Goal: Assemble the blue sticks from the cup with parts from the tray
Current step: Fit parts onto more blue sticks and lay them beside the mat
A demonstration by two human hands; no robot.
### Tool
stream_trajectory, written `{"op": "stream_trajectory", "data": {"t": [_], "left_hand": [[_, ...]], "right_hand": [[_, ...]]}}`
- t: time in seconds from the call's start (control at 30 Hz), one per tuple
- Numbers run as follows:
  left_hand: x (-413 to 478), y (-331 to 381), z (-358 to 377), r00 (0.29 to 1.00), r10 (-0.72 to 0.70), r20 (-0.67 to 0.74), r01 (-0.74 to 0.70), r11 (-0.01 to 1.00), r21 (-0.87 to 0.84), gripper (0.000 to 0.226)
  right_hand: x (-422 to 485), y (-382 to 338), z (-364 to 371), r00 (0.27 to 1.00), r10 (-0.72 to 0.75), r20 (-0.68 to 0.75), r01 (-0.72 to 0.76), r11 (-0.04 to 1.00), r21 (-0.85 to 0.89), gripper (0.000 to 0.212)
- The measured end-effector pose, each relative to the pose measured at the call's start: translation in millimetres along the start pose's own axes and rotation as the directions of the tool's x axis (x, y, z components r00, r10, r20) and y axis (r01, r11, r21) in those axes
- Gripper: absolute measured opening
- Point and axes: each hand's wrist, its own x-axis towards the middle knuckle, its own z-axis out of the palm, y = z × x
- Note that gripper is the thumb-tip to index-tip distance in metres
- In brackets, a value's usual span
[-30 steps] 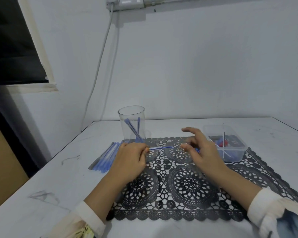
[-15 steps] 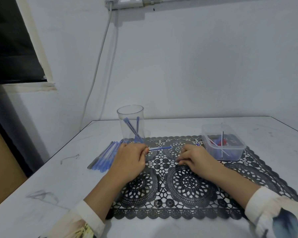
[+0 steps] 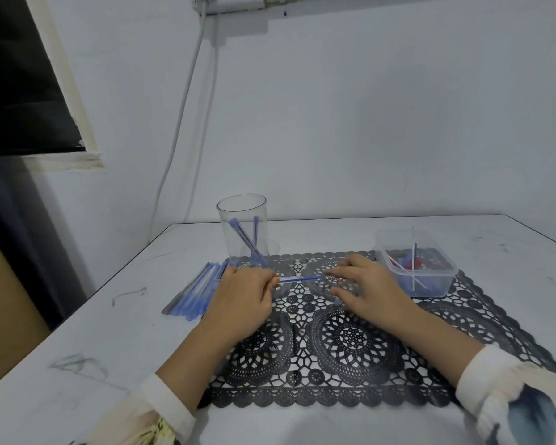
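Observation:
My left hand grips a blue stick that points right, low over the black lace mat. My right hand reaches to the stick's right end with its fingertips. A small pale blue part shows under its thumb and seems pinched there. The clear cup stands behind my left hand with a few blue sticks leaning inside. The clear plastic tray sits to the right of my right hand, holding red and blue parts and thin rods.
A row of several blue sticks lies on the white table left of the mat. The table's left edge drops off beside a brown box. A cable runs down the wall behind the cup.
My right hand came back from the tray, dropped to the mat, and now its fingers stretch to the stick's right end. My left hand and the stick stayed put.

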Motion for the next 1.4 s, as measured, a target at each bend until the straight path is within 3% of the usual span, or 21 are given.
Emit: {"op": "stream_trajectory", "data": {"t": [0.2,0.43,0.67,0.87,1.17,1.4], "left_hand": [[-2,10,-3,0.999,0.027,0.022,-0.028,0.997,0.072,0.027],[-4,15,-3,1.0,0.017,0.006,-0.018,0.994,0.107,0.026],[-3,11,-3,1.0,0.002,0.0,-0.002,0.994,0.107,0.026],[-3,11,-2,1.0,0.004,0.005,-0.005,0.995,0.099,0.027],[-4,12,-2,1.0,0.002,0.005,-0.003,0.997,0.072,0.026],[-2,11,-2,1.0,-0.004,0.002,0.003,0.997,0.081,0.026]], "right_hand": [[-2,-6,4,0.96,-0.185,-0.211,0.186,0.982,-0.016,0.035],[-8,-18,9,0.939,-0.311,-0.147,0.311,0.95,-0.025,0.04],[-6,-14,8,0.947,-0.291,-0.139,0.287,0.957,-0.046,0.039],[-1,-12,2,0.938,-0.318,-0.138,0.294,0.941,-0.167,0.039],[6,3,-13,0.925,-0.371,-0.085,0.334,0.898,-0.288,0.017],[11,16,-15,0.94,-0.321,-0.112,0.26,0.891,-0.372,0.028]]}}
